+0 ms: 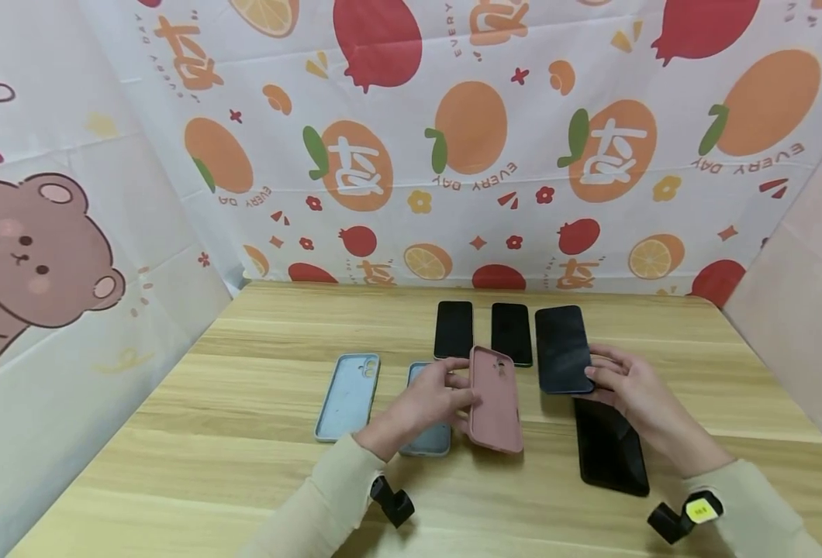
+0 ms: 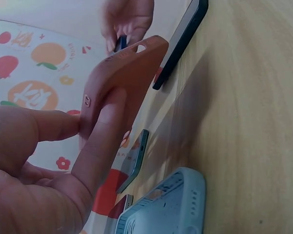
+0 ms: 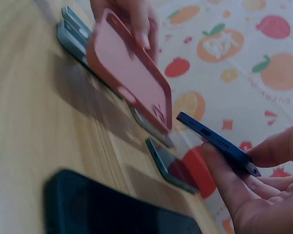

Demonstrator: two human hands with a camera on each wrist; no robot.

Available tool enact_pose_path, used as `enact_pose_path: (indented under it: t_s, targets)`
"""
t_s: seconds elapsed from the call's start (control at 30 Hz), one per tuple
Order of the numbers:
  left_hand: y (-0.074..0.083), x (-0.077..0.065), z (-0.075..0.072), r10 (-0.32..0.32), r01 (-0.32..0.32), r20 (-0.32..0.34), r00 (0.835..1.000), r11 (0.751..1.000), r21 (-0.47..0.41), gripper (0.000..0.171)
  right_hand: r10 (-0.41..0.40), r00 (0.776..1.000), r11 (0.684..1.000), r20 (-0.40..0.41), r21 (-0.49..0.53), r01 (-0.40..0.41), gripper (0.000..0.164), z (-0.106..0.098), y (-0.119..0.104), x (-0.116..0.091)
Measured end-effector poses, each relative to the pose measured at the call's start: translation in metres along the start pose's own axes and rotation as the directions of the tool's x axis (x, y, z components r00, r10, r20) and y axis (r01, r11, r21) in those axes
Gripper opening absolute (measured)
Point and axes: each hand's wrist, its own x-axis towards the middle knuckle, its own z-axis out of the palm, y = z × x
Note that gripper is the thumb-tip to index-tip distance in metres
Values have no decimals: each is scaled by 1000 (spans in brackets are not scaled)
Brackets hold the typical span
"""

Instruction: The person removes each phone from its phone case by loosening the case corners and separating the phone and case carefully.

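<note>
My left hand (image 1: 433, 399) pinches a pink phone case (image 1: 496, 403) by its left edge, above the table. The case's hollow inside faces up toward the head camera. To its right, my right hand (image 1: 627, 387) holds a dark blue phone (image 1: 564, 349) between thumb and fingers, screen up. In the right wrist view the phone (image 3: 217, 141) shows its bottom edge with the charging port, apart from the pink case (image 3: 129, 68). Below my right hand another black phone (image 1: 612, 446) lies on the table. A light blue case (image 1: 430, 442) lies partly hidden beneath my left hand.
Another light blue case (image 1: 348, 397) lies on the wooden table (image 1: 195, 465) at left. Two dark phones, one on the left (image 1: 454, 329) and one on the right (image 1: 512, 332), lie at the back. A fruit-printed cloth (image 1: 411, 155) hangs behind the table.
</note>
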Motion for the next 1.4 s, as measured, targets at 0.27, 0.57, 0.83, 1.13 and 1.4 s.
enact_pose_path:
  t_s: [0.27,0.57,0.83,1.13,1.4]
  targets:
    - [-2,-1,5,16,-16,1,1000,1000,5,66,48,997,999,-60,-18,-49,64,-17,2,21]
    - [-5,0,13,34,-35,8,999,993,114,70,80,992,996,-100,-26,-83,61,-25,6,43]
    - [-9,3,19,98,-94,2,995,949,300,68,119,986,993,-118,12,-118,62,-30,14,58]
    - [-6,-1,24,40,-51,40,998,935,350,72,98,989,995,-115,-26,-101,59,-32,21,65]
    - [-2,-5,25,29,-38,29,999,900,435,65,120,988,973,-92,-186,-135,58,-34,22,66]
